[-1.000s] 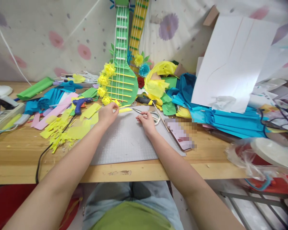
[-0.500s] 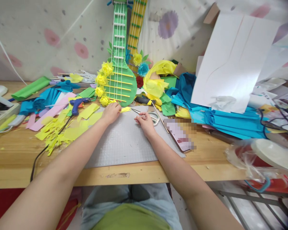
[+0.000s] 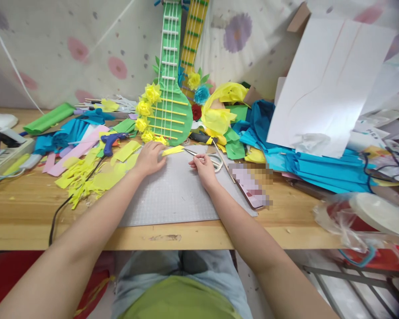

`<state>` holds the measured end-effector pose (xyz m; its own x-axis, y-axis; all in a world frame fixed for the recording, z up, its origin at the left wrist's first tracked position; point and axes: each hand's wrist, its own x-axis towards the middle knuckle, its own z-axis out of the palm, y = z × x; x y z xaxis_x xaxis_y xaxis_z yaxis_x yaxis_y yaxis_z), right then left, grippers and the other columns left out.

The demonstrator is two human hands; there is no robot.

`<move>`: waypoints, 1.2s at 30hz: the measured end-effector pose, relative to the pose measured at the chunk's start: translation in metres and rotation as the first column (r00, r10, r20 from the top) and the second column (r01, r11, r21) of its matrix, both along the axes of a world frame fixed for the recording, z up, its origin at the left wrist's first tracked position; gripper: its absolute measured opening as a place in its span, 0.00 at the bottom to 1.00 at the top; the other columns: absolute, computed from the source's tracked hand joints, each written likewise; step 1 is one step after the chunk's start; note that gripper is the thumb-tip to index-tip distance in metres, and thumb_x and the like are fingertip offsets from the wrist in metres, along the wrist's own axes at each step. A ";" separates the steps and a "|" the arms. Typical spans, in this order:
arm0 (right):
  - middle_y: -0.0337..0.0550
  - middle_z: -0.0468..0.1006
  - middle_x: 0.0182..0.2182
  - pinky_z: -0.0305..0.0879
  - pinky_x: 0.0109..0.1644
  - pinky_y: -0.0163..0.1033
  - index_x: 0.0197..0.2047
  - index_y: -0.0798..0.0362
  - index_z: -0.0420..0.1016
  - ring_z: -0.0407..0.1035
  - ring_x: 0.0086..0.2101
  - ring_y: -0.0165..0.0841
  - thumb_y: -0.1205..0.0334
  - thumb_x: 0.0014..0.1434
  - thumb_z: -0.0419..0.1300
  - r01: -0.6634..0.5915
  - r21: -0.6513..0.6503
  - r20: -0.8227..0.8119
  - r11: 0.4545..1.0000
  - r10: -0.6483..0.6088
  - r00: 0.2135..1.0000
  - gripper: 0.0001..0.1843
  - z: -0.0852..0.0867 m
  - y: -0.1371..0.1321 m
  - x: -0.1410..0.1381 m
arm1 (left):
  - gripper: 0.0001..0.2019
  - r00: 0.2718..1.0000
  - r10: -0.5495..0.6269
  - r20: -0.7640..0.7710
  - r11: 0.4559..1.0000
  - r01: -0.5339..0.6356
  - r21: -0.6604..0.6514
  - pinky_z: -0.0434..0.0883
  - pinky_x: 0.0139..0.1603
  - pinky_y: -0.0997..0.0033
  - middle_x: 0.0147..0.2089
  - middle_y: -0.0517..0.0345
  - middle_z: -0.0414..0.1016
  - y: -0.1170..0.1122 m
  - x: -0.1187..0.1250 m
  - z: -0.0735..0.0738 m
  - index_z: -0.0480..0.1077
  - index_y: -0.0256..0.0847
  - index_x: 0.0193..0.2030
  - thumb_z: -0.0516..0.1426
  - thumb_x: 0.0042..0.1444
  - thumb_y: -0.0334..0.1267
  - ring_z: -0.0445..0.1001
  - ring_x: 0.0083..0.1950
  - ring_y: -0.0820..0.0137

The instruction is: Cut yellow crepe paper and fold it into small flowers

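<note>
My left hand (image 3: 150, 158) is over the back of the grey cutting mat (image 3: 173, 206), just below the yellow paper flowers (image 3: 148, 106). Its thumb is apart from the fingers, and the near end of a yellow paper strip (image 3: 173, 150) lies in that gap. My right hand (image 3: 202, 169) has thumb and fingertips pressed together; anything between them is too small to make out. Beside and behind it lie scissors (image 3: 216, 162) with pale handles, blades pointing left toward the strip. A green paper-covered lute (image 3: 173, 116) with white strings stands behind both hands.
Left lie a blue glue gun (image 3: 109, 144), yellow paper scraps (image 3: 81, 177) and a power strip (image 3: 11, 164). On the right are a phone (image 3: 251, 188), blue crepe paper (image 3: 326, 170), a white board (image 3: 329, 84) and a lidded tub (image 3: 372, 217). A yellow lute (image 3: 193, 35) leans behind.
My left hand has drawn back slightly to the left, its thumb now apart, and more of the yellow strip shows. My right hand stays pinched near the scissors. The view has shifted slightly.
</note>
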<state>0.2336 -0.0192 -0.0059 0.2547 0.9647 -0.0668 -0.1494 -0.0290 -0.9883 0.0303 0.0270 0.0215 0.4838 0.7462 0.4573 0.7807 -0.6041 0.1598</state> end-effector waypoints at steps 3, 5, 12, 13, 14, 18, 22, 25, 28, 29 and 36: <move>0.32 0.73 0.20 0.61 0.28 0.29 0.33 0.51 0.61 0.66 0.22 0.23 0.60 0.52 0.56 0.001 0.004 0.019 1.000 -0.001 1.000 0.07 -0.002 0.001 0.000 | 0.21 0.976 0.212 0.057 0.976 -0.208 -0.070 0.61 0.56 0.61 0.53 0.48 0.68 -0.021 -0.012 -0.004 0.64 0.37 0.52 0.52 0.50 0.39 0.65 0.54 0.61; 0.32 0.73 0.21 0.61 0.28 0.29 0.33 0.51 0.61 0.66 0.22 0.23 0.61 0.52 0.55 0.000 0.005 0.031 1.000 0.000 1.000 0.07 -0.003 0.001 0.000 | 0.23 0.937 0.350 0.004 0.923 -0.344 -0.170 0.63 0.54 0.60 0.54 0.46 0.68 -0.033 -0.020 -0.006 0.63 0.36 0.54 0.53 0.50 0.40 0.65 0.55 0.58; 0.33 0.73 0.22 0.62 0.30 0.31 0.34 0.51 0.59 0.67 0.24 0.24 0.59 0.53 0.53 0.001 0.009 0.137 1.000 -0.002 0.991 0.06 -0.005 -0.002 0.000 | 0.20 0.847 0.478 -0.232 0.797 -0.530 -0.290 0.68 0.42 0.58 0.47 0.45 0.74 -0.058 -0.016 -0.003 0.66 0.39 0.52 0.49 0.55 0.45 0.73 0.46 0.55; 0.33 0.73 0.22 0.62 0.31 0.32 0.35 0.51 0.60 0.67 0.24 0.25 0.58 0.53 0.53 -0.006 0.028 0.191 1.000 0.001 0.982 0.07 -0.005 -0.004 0.000 | 0.19 0.853 0.467 -0.232 0.806 -0.519 -0.285 0.68 0.41 0.59 0.47 0.46 0.74 -0.064 -0.010 -0.003 0.67 0.40 0.51 0.50 0.55 0.44 0.73 0.45 0.56; 0.33 0.73 0.23 0.63 0.33 0.34 0.36 0.50 0.60 0.67 0.25 0.26 0.57 0.53 0.53 -0.024 0.057 0.263 0.998 0.008 0.965 0.08 -0.005 -0.006 0.000 | 0.19 0.865 0.450 -0.220 0.820 -0.499 -0.282 0.68 0.41 0.60 0.47 0.47 0.74 -0.071 -0.004 -0.003 0.67 0.40 0.50 0.50 0.54 0.45 0.73 0.46 0.57; 0.37 0.74 0.28 0.63 0.36 0.37 0.40 0.50 0.63 0.68 0.30 0.29 0.57 0.51 0.56 -0.242 0.199 0.584 0.950 0.083 0.808 0.13 0.001 -0.017 -0.004 | 0.16 0.949 0.292 -0.117 0.916 -0.313 -0.250 0.67 0.45 0.63 0.49 0.50 0.73 -0.093 0.018 -0.009 0.68 0.40 0.48 0.52 0.54 0.41 0.72 0.48 0.61; 0.44 0.74 0.39 0.63 0.42 0.39 0.45 0.52 0.64 0.66 0.39 0.33 0.61 0.47 0.60 -0.532 0.220 0.811 0.818 0.149 0.566 0.20 0.006 -0.026 -0.007 | 0.18 0.989 0.146 0.008 0.965 -0.141 -0.221 0.64 0.52 0.62 0.49 0.49 0.73 -0.091 0.023 -0.015 0.67 0.38 0.50 0.54 0.51 0.38 0.69 0.50 0.62; 0.47 0.73 0.43 0.61 0.49 0.42 0.48 0.54 0.64 0.64 0.44 0.35 0.64 0.47 0.60 -0.602 0.172 0.899 0.780 0.125 0.419 0.23 0.006 -0.028 -0.008 | 0.21 0.983 0.145 0.113 0.967 -0.116 -0.226 0.64 0.51 0.61 0.47 0.52 0.74 -0.080 0.013 -0.018 0.65 0.39 0.52 0.56 0.49 0.39 0.69 0.49 0.62; 0.45 0.74 0.40 0.60 0.48 0.41 0.48 0.54 0.64 0.64 0.43 0.35 0.66 0.52 0.56 -0.581 0.130 0.931 0.803 0.102 0.350 0.19 0.004 -0.026 -0.013 | 0.22 0.968 0.186 0.170 0.960 -0.143 -0.240 0.63 0.51 0.60 0.47 0.53 0.74 -0.071 0.001 -0.021 0.66 0.40 0.51 0.58 0.47 0.41 0.68 0.49 0.62; 0.45 0.75 0.39 0.60 0.48 0.41 0.48 0.53 0.65 0.64 0.43 0.35 0.66 0.53 0.55 -0.572 0.120 0.939 0.812 0.095 0.332 0.17 0.004 -0.025 -0.015 | 0.22 0.963 0.195 0.185 0.957 -0.146 -0.251 0.63 0.52 0.60 0.47 0.53 0.74 -0.069 -0.002 -0.022 0.66 0.40 0.51 0.58 0.47 0.42 0.68 0.49 0.62; 0.44 0.75 0.35 0.60 0.43 0.39 0.45 0.52 0.67 0.65 0.40 0.35 0.67 0.56 0.51 -0.510 0.101 0.953 0.854 0.065 0.297 0.12 0.002 -0.022 -0.022 | 0.30 0.980 0.149 0.134 0.949 -0.104 -0.298 0.61 0.54 0.59 0.51 0.52 0.71 -0.062 -0.004 -0.023 0.62 0.41 0.55 0.59 0.45 0.50 0.65 0.53 0.61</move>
<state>0.2118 -0.0416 -0.0040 -0.3624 0.8751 0.3206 0.7686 0.4752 -0.4284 0.0262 -0.0355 -0.0015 0.3184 0.9073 0.2746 0.8002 -0.4125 0.4353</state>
